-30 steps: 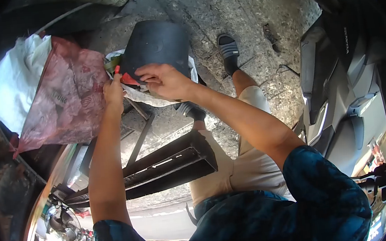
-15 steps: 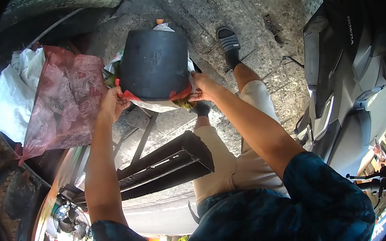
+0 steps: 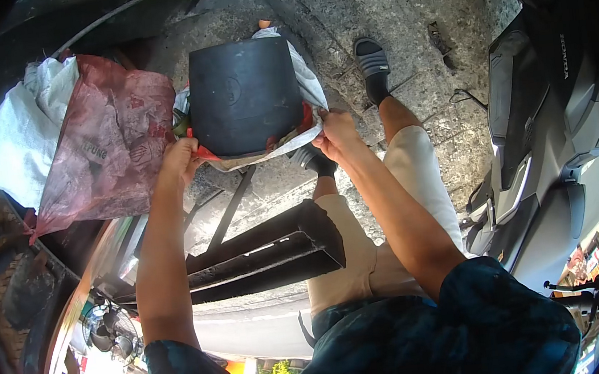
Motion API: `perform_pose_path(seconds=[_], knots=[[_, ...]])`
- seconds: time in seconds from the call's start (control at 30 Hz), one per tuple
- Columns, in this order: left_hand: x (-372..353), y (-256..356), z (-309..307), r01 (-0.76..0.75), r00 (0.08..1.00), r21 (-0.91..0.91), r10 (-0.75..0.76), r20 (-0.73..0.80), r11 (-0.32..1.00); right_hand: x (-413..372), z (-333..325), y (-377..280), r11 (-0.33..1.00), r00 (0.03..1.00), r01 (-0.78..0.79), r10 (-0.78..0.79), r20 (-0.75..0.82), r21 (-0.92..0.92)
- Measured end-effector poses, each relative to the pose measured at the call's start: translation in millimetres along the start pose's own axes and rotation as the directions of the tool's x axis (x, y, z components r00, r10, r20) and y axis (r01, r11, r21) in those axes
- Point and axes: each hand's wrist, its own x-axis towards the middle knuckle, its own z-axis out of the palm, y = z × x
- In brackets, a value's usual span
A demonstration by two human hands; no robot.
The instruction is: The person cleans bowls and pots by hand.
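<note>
A black plastic bucket (image 3: pixel 243 98) sits bottom-up in the mouth of a white sack (image 3: pixel 309 80) with red patches at its edge. My left hand (image 3: pixel 181 161) is closed on the near left part of the sack's rim, beside a red piece. With the fingers pinched, my right hand (image 3: pixel 338 133) grips the rim on the near right and holds it out from the bucket. Something greenish shows at the left between sack and bucket; I cannot make it out. Most of the sack is hidden below the bucket.
A reddish printed sack (image 3: pixel 109 145) and another white sack (image 3: pixel 18 151) lie at the left. A dark metal beam (image 3: pixel 270 252) juts in before my legs. A motorcycle (image 3: pixel 535 133) stands at the right; a fan (image 3: pixel 110 331) is at lower left. The floor (image 3: pixel 411 0) is rough concrete.
My right hand has moved outward to the right, drawing the white sack's edge away from the bucket. My left hand keeps its hold. The whole view has shifted slightly.
</note>
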Motion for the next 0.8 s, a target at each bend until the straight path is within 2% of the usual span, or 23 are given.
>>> perform_pose_path(seconds=[0.03, 0.1, 0.13, 0.17, 0.2, 0.23, 0.27, 0.3, 0.33, 0.4, 0.43, 0.47, 0.5, 0.53, 0.57, 0.63, 0.67, 0.7, 0.73, 0.77, 0.8], knots=[[3, 0, 0, -0.001, 1.0, 0.003, 0.001, 0.0, 1.0, -2, 3, 0, 0.999, 0.999, 0.04, -0.04, 0.014, -0.013], [7, -6, 0, -0.04, 0.999, -0.134, 0.035, -0.04, 0.99, 0, 5, 8, 0.997, 0.997, 0.07, -0.07, 0.02, -0.023], [21, -20, -7, -0.032, 0.999, -0.133, 0.027, -0.04, 0.991, 4, 3, 14, 0.984, 0.995, 0.091, -0.096, -0.023, -0.152], [43, -40, -17, -0.018, 0.995, -0.217, -0.004, -0.101, 0.976, 9, 1, 20, 0.954, 0.99, 0.109, -0.13, -0.059, -0.279], [57, -48, -20, -0.017, 0.987, -0.302, -0.031, -0.155, 0.953, 21, -6, 25, 0.953, 0.989, 0.115, -0.137, -0.057, -0.281], [47, -43, -5, -0.023, 0.988, -0.305, -0.024, -0.149, 0.952, 37, -17, 33, 0.977, 1.0, -0.029, 0.029, -0.003, -0.21], [26, -36, 22, -0.083, 0.949, -0.309, -0.02, -0.315, 0.947, 48, -22, 35, 0.973, 0.98, -0.18, 0.191, 0.064, -0.148], [16, -32, 36, -0.143, 0.88, -0.305, -0.02, -0.475, 0.942, 54, -15, 38, 0.968, 0.972, -0.235, 0.23, 0.056, 0.089], [20, -33, 36, -0.151, 0.878, -0.307, -0.015, -0.478, 0.94, 61, -10, 40, 0.969, 0.972, -0.233, 0.228, 0.063, 0.085], [33, -39, 36, -0.114, 0.753, -0.061, 0.046, -0.656, 0.992, 76, -1, 45, 0.93, 0.956, -0.267, 0.288, -0.05, 0.254], [40, -38, 34, -0.117, 0.749, -0.062, 0.047, -0.661, 0.991, 84, 6, 49, 0.974, 0.944, -0.188, 0.215, -0.251, 0.13], [48, -35, 31, -0.054, 0.734, 0.011, 0.047, -0.677, 0.998, 86, 6, 53, 0.973, 0.945, -0.189, 0.216, -0.247, 0.129], [56, -35, 26, 0.008, 0.721, 0.083, 0.052, -0.691, 0.997, 92, 5, 57, 0.985, 0.946, -0.169, 0.174, -0.275, 0.043], [72, -46, 13, 0.0, 0.723, 0.084, 0.058, -0.689, 0.996, 94, 5, 56, 0.988, 0.946, -0.146, 0.127, -0.298, -0.042], [94, -63, -5, -0.063, 0.792, 0.143, 0.137, -0.596, 0.988, 90, 7, 52, 0.989, 0.948, -0.14, 0.123, -0.295, -0.039], [86, -66, -11, -0.134, 0.843, 0.197, 0.216, -0.493, 0.971, 71, 10, 46, 0.992, 0.955, -0.033, -0.006, -0.297, -0.125], [73, -72, -14, -0.147, 0.815, 0.36, 0.319, -0.484, 0.921, 60, 7, 46, 0.992, 0.955, -0.034, -0.003, -0.298, -0.118], [62, -71, -12, -0.149, 0.802, 0.441, 0.369, -0.469, 0.885, 50, 1, 44, 0.946, 0.951, 0.179, -0.237, -0.199, -0.27], [52, -71, -12, -0.147, 0.788, 0.519, 0.417, -0.453, 0.842, 48, -7, 48, 0.837, 0.894, 0.381, -0.441, -0.073, -0.393], [45, -68, -9, -0.325, 0.859, 0.306, 0.414, -0.301, 0.895, 49, -10, 51, 0.734, 0.833, 0.46, -0.551, -0.044, -0.5], [36, -61, -4, -0.436, 0.888, 0.044, 0.438, -0.142, 0.899, 61, -13, 53, 0.738, 0.835, 0.453, -0.548, -0.053, -0.5]])
